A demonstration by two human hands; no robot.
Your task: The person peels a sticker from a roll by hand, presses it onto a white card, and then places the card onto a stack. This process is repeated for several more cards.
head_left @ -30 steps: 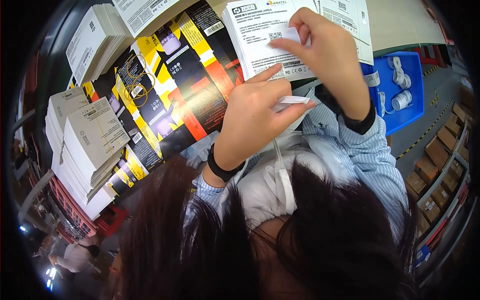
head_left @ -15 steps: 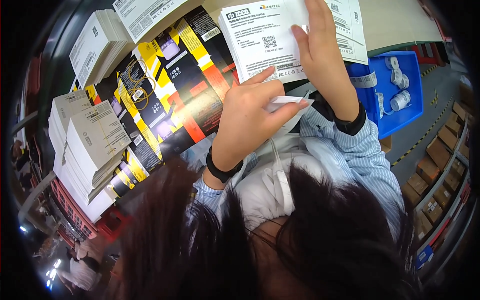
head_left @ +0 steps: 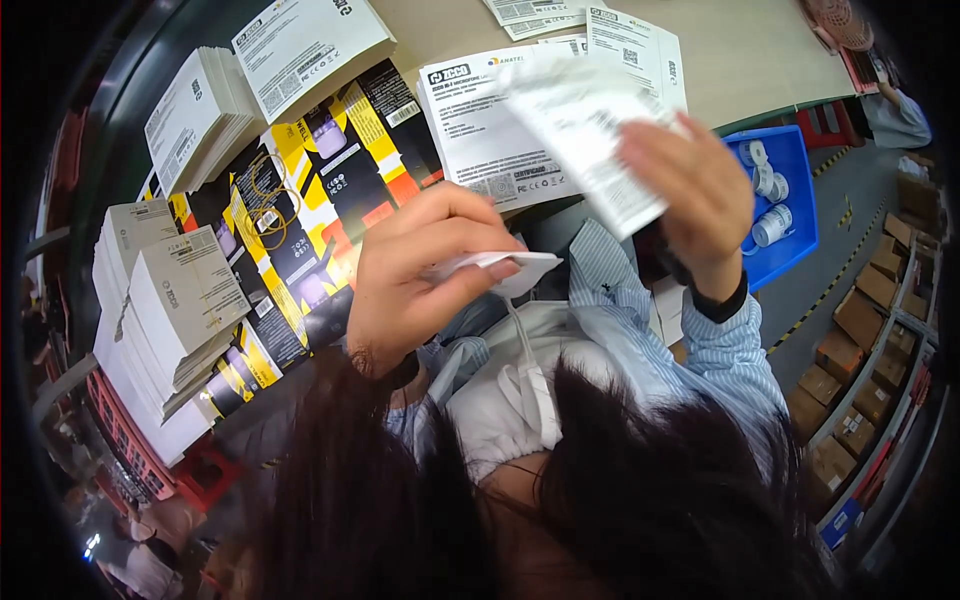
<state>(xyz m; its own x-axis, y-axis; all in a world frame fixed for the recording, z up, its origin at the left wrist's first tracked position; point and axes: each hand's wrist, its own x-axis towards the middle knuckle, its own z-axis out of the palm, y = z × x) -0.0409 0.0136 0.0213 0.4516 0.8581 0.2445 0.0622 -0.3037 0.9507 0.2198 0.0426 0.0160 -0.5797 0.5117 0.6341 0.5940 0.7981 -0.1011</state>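
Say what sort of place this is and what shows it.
Most likely a packing area in a factory or warehouse: stacks of printed white packaging on the table, a blue bin holding label rolls, and rows of brown cartons beyond.

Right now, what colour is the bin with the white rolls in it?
The bin is blue; it shows best in the head view, the only one.

The right hand (head_left: 700, 195), pressed on the white printed stack (head_left: 465, 125) half a second ago, is now up off it, swinging a flat white printed sheet (head_left: 600, 140), blurred, toward the right. The left hand (head_left: 415, 260) has drawn back leftward with its white slip (head_left: 525, 268), and a co-worker in light blue (head_left: 897, 118) has come into sight at the far right.
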